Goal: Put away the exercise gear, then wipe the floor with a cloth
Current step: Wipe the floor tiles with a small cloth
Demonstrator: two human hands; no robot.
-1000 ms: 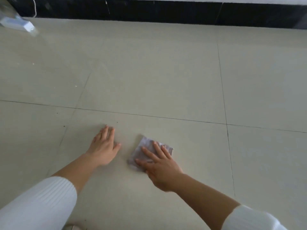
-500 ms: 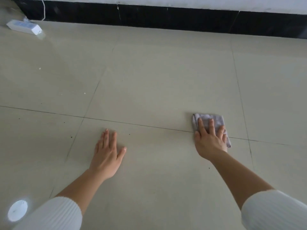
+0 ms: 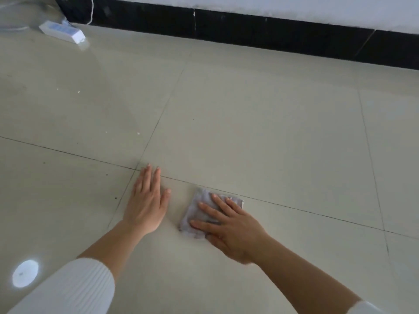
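A small folded grey cloth [image 3: 196,211] lies flat on the pale tiled floor [image 3: 260,132], just below a grout line. My right hand [image 3: 229,227] presses on it with straight, spread fingers that cover its right half. My left hand [image 3: 147,200] rests flat on the bare tile a short way left of the cloth, fingers together and pointing away from me. Both forearms reach in from the bottom edge, with white ribbed sleeves pushed up. No exercise gear shows in this view.
A white power strip [image 3: 62,32] with a white cord lies on the floor at the far left, near the black skirting board [image 3: 249,28]. Small white crumbs [image 3: 138,133] and dark specks [image 3: 116,197] dot the left tiles. A bright round light reflection [image 3: 25,273] sits at the bottom left.
My right hand has slid the cloth back to the left, from the far right to close beside my left hand. The left hand stays planted on the floor.
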